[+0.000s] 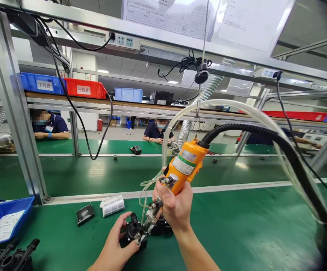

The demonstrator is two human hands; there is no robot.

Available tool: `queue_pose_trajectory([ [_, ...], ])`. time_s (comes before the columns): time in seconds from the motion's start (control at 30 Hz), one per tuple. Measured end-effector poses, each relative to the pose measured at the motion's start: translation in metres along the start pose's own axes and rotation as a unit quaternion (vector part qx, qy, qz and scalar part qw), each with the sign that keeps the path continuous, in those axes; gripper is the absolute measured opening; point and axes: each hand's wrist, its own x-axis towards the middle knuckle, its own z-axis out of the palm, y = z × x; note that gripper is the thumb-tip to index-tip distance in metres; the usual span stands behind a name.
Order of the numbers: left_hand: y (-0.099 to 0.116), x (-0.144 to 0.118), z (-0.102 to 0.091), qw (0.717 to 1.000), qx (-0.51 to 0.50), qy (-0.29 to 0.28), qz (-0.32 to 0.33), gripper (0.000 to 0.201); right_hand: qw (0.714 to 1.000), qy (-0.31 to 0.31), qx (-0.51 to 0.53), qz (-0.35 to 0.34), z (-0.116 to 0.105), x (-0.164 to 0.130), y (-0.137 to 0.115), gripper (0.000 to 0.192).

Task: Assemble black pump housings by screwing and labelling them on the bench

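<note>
Bench point(236, 233): green mat, near edge of view
Screwdriver point(187, 162): orange, long axis tilted, tip down-left onto black part, hose trailing up-right
Right hand point(174, 207): wrapped tight round screwdriver grip, above and right of part
Left hand point(115, 244): fingers closed on part's left side, nearer
Black part point(133, 231): on mat between hands

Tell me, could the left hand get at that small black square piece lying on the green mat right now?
Probably yes. The black square piece lies in the open on the green mat, with nothing between it and the left hand. But that hand is gripping the black part and would have to let go.
</note>
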Motion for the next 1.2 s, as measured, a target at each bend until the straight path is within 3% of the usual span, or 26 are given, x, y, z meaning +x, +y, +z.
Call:
queue_pose_trajectory([
  [0.27, 0.003, 0.002, 0.003, 0.998, -0.065, -0.001, -0.011, 0.084, 0.999, -0.007, -0.009, 0.032, 0.007, 0.0, 0.005, 0.036],
  [0.63, -0.003, -0.001, 0.006, 0.992, -0.12, 0.019, -0.031, 0.09, 0.998, -0.028, -0.048, 0.031, 0.026, -0.011, 0.008, 0.035],
  [0.77, -0.008, -0.001, 0.003, 0.994, -0.105, 0.023, -0.028, 0.091, 0.998, -0.017, -0.051, 0.034, 0.02, -0.007, 0.007, 0.036],
  [0.9, -0.006, 0.017, 0.004, 0.998, -0.051, 0.038, -0.019, 0.095, 0.995, -0.005, -0.097, -0.005, -0.002, 0.007, -0.015, 0.037],
  [1.0, -0.002, 0.038, 0.023, 0.999, -0.047, 0.012, -0.016, 0.1, 0.99, 0.019, -0.139, -0.033, -0.024, 0.014, -0.039, 0.037],
  [1.1, -0.003, 0.053, 0.059, 0.999, -0.045, 0.004, -0.016, 0.104, 0.985, 0.014, -0.166, -0.039, -0.043, 0.012, -0.057, 0.039],
  [1.2, -0.001, 0.058, 0.082, 0.998, -0.043, -0.007, -0.035, 0.124, 0.974, 0.008, -0.22, -0.044, -0.062, 0.009, -0.056, 0.039],
])
